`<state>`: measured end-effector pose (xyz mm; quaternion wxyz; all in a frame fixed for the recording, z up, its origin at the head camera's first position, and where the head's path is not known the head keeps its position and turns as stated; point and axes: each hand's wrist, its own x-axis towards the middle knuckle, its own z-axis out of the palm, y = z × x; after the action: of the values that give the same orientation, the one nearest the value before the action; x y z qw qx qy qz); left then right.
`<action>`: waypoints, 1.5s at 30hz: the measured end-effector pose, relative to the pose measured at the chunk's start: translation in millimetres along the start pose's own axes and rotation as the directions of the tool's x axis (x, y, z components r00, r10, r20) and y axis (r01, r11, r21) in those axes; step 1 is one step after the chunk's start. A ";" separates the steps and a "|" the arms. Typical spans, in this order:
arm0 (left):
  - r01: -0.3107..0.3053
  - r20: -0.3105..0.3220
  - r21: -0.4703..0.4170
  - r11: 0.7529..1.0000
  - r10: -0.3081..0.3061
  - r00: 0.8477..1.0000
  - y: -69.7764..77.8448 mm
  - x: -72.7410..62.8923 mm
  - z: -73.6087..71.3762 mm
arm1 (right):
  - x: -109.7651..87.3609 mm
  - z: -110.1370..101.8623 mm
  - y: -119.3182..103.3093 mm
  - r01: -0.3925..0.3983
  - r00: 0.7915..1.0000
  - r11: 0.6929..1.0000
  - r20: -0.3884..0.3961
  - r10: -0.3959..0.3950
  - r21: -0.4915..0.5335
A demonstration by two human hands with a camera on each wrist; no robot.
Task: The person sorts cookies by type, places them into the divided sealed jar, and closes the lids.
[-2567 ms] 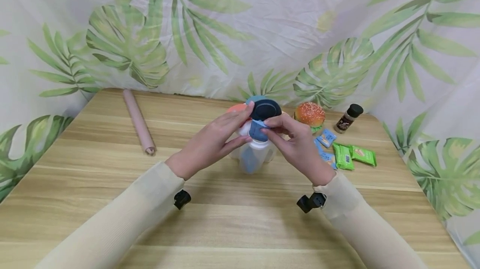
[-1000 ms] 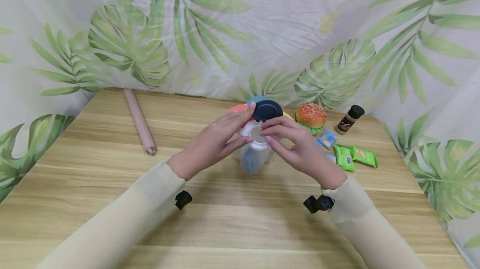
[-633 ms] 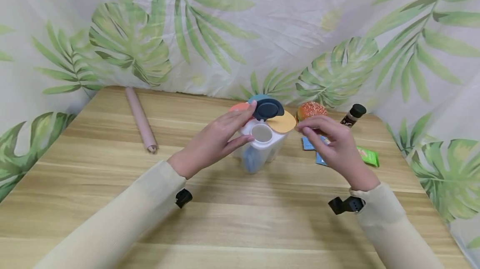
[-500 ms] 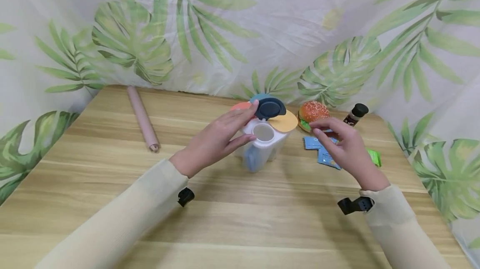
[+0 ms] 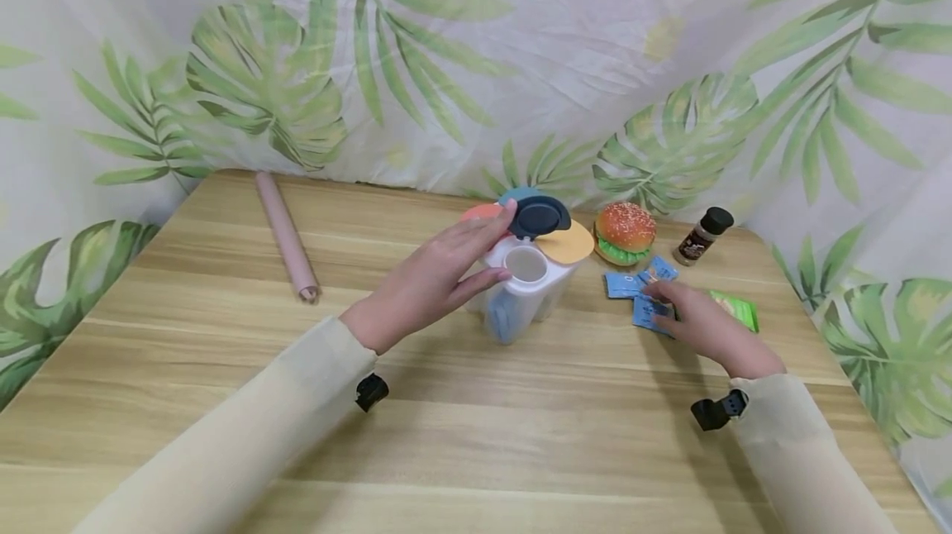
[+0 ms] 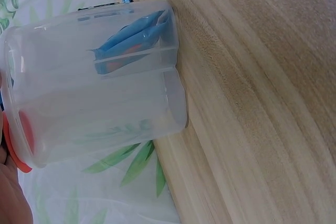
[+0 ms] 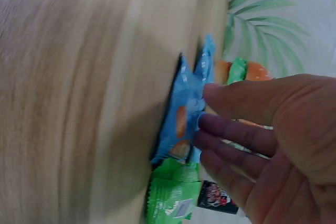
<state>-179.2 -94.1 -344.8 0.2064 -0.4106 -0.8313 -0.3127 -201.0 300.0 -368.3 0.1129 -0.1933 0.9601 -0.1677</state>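
Note:
A clear plastic container (image 5: 550,274) with several coloured flip lids stands mid-table. Its dark lid (image 5: 537,218) is raised over a round opening. My left hand (image 5: 427,286) rests against it, straight fingers at the lids and thumb by the opening's rim. Through the wall, the left wrist view shows a blue packet (image 6: 134,43) inside. Over several small blue packets (image 5: 621,284) on the table, my right hand (image 5: 702,323) reaches with loosely bent fingers. In the right wrist view its thumb and fingers are apart beside a blue packet (image 7: 181,114); contact is unclear.
Green packets (image 5: 735,308) lie right of the blue ones, partly hidden by the right hand. A toy hamburger (image 5: 625,230) and a black-capped spice bottle (image 5: 702,238) stand behind. Far left lies a rolled pink mat (image 5: 286,236). A leaf-patterned cloth hangs at the back.
A blue packet that my right hand pinched over the opening went in. The right hand then moved right and down to the blue packets. My left hand stayed at the container.

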 end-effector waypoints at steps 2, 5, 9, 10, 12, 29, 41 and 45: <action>-0.001 -0.001 0.003 1.000 0.001 1.000 0.3 0.0 0.6 | 1.1 2.4 2.3 -0.001 1.000 1.000 0.016 0.001 -0.020; 0.006 -0.002 0.005 1.000 -0.006 1.000 0.4 -0.3 0.9 | 3.9 4.9 3.7 0.009 1.000 0.999 0.024 -0.008 -0.042; 0.018 -0.004 0.007 1.000 -0.018 1.000 0.6 -1.4 0.2 | 6.3 6.3 3.6 0.017 1.000 0.998 0.010 -0.016 -0.058; 0.020 -0.004 0.009 1.000 -0.020 1.000 0.5 -1.8 0.0 | 6.5 6.8 3.6 0.017 1.000 0.998 0.006 -0.017 -0.057; 0.019 -0.008 0.012 1.000 -0.019 1.000 0.3 -2.2 0.0 | 5.6 7.4 3.9 0.017 1.000 0.999 -0.004 -0.018 -0.051; 0.021 0.013 0.014 1.000 -0.021 1.000 0.8 -0.6 0.2 | -5.3 0.2 0.0 0.054 0.997 0.998 -0.047 -0.056 -0.043; 0.034 0.013 0.019 0.999 -0.034 0.999 0.1 -0.3 0.8 | -9.4 -8.8 -14.1 0.139 0.985 0.989 -0.107 -0.133 0.050; 0.032 0.015 0.019 0.999 -0.032 0.999 0.0 -0.4 1.7 | -12.3 -12.0 -20.6 0.211 0.959 0.971 -0.214 -0.183 0.114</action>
<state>-179.1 -93.1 -346.3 0.1986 -0.3976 -0.8422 -0.3051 -186.5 290.5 -347.8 0.0104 -0.2619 0.9288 -0.2618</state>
